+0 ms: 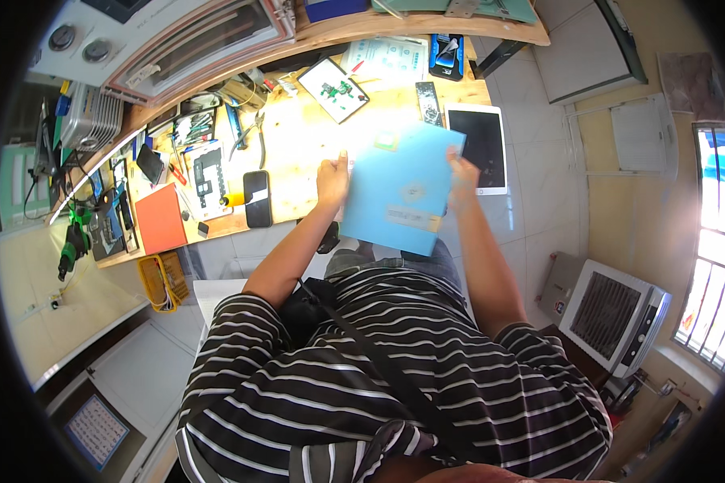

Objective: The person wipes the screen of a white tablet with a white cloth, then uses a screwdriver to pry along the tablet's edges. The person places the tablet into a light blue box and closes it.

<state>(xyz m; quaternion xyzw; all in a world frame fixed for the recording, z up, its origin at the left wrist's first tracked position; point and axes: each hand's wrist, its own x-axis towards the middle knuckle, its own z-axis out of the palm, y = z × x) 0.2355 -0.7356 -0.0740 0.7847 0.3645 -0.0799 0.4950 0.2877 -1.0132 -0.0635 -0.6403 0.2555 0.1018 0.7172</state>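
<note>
A light blue booklet or folder (379,189) is held up over the front edge of the workbench, tilted a little. My left hand (333,179) grips its left edge, thumb pointing up. On the opposite edge my right hand (462,179) pinches it near the upper right corner. Partly behind the booklet lies a white-framed tablet (487,149) with a dark screen. A black phone (258,201) rests on the bench to the left of my left hand. What lies directly under the booklet is hidden.
On the wooden bench (286,173) are an orange booklet (160,219), pliers (258,138), a white tray with green parts (333,90) and a blue-black case (446,58). An oven-like machine (201,48) stands on the shelf above. A yellow basket (163,282) sits below, an air cooler (612,318) at right.
</note>
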